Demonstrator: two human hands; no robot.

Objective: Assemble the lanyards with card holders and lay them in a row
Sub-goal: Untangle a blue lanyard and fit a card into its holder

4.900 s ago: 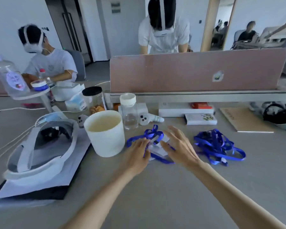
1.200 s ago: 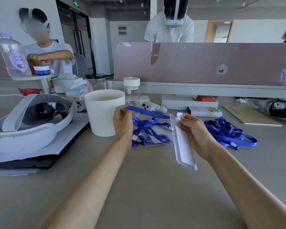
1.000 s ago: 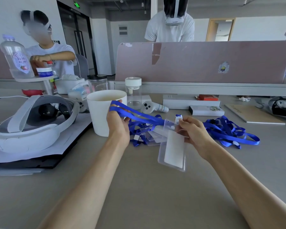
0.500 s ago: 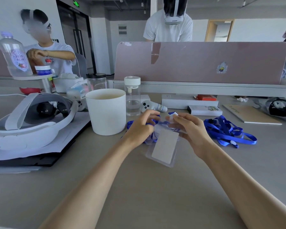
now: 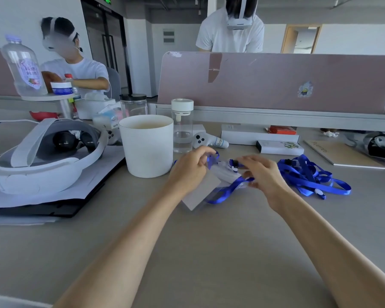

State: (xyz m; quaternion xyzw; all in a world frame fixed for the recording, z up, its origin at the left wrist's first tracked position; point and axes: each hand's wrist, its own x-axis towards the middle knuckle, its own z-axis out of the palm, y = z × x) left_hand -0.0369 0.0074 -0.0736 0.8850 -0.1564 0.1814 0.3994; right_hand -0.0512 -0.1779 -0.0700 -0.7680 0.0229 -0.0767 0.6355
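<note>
Just above the grey desk (image 5: 209, 245), a clear plastic card holder (image 5: 201, 194) is pinched at its top by the left hand (image 5: 188, 169), and the clip end of a blue ribbon lanyard (image 5: 227, 191) by the right hand (image 5: 262, 174).

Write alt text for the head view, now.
Left hand holds a clear card holder while right hand pinches a blue lanyard at its top, above a grey desk. More blue lanyards lie piled right; a white cup and VR headset sit left.
</note>
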